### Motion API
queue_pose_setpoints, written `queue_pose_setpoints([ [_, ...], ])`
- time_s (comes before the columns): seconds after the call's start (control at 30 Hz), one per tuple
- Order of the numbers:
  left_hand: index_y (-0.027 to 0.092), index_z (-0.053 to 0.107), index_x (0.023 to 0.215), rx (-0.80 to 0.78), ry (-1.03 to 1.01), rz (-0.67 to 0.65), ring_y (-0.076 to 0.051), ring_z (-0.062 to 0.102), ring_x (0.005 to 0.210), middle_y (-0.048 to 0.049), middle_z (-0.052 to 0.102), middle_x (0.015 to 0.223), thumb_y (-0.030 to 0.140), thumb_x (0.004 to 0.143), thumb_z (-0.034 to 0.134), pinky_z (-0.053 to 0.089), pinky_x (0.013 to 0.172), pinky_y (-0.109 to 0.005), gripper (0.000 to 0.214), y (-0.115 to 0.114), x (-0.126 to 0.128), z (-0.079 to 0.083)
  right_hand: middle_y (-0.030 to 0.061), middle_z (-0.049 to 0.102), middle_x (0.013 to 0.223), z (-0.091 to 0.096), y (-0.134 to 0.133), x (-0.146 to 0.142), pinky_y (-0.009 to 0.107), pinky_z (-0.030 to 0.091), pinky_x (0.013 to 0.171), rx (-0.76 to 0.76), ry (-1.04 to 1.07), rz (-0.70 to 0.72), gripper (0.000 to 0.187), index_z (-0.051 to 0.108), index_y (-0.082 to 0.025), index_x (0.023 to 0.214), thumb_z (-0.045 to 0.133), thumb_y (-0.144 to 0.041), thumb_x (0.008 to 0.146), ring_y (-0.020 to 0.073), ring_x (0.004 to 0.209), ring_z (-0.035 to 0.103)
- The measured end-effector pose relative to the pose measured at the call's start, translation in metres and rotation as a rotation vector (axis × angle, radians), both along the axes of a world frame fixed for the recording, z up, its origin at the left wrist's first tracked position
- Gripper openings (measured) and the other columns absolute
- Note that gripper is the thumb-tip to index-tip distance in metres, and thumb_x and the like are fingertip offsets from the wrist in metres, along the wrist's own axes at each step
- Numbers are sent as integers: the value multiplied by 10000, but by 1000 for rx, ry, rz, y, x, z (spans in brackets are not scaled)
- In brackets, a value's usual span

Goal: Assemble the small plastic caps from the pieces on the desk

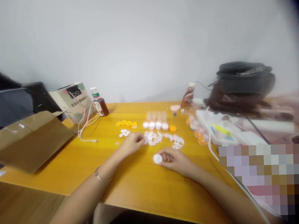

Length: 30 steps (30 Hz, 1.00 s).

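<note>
My right hand [174,159] rests on the yellow table [132,181] with its fingers curled around a small white round cap [157,158]. My left hand [133,142] reaches forward with fingers pinched at the edge of a scattered pile of small white ring parts [162,139]. A bracelet sits on my left wrist. Behind the pile stands a row of white caps [155,125] with small clear jars [156,116] behind them. A few yellow rings [126,123] lie to the left, and one orange cap [173,128] to the right.
An open cardboard box [30,139] lies at the left, with a paper bag [74,101], a white cable [87,129] and a brown bottle [99,102] behind it. A second bottle [187,96], a white tray [221,130] and a person in a dark cap [244,79] are at the right.
</note>
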<state>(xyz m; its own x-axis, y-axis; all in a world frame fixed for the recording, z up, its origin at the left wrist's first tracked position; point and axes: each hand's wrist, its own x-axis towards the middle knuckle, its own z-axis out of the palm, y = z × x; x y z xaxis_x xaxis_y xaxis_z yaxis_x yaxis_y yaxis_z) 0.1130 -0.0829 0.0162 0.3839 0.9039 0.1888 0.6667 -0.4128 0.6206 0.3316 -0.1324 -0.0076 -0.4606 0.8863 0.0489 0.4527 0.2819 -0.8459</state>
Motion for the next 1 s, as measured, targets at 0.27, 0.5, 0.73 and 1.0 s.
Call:
queue_pose_setpoints([
  [0.27,156,616,824,145,144,-56,-133,558,713,-38,611,802,209,766,521,430,670,-244,123,15,-15,-1,-45,502,650,-1,2,1,203,331,504,-88,58,-36,394,563,-187,987,684,-305,631,83,543,432],
  [0.5,169,608,862,199,243,-168,-152,546,775,-49,573,838,258,782,533,420,725,-257,141,6,-6,-5,-28,533,663,6,6,2,223,378,535,6,105,-159,309,595,-200,908,611,-424,696,99,558,468],
  [0.73,172,596,857,232,264,-178,-151,536,780,-46,551,840,258,792,505,418,720,-256,141,5,-2,-8,20,580,709,21,14,17,239,438,579,193,189,-442,284,564,-173,837,460,-435,796,137,645,539],
  [1.0,170,561,875,191,175,-116,-141,515,722,-37,524,837,236,745,532,425,683,-260,148,2,2,-10,20,590,717,15,20,37,264,414,579,328,-266,-336,190,584,-187,821,590,-301,669,157,636,536],
])
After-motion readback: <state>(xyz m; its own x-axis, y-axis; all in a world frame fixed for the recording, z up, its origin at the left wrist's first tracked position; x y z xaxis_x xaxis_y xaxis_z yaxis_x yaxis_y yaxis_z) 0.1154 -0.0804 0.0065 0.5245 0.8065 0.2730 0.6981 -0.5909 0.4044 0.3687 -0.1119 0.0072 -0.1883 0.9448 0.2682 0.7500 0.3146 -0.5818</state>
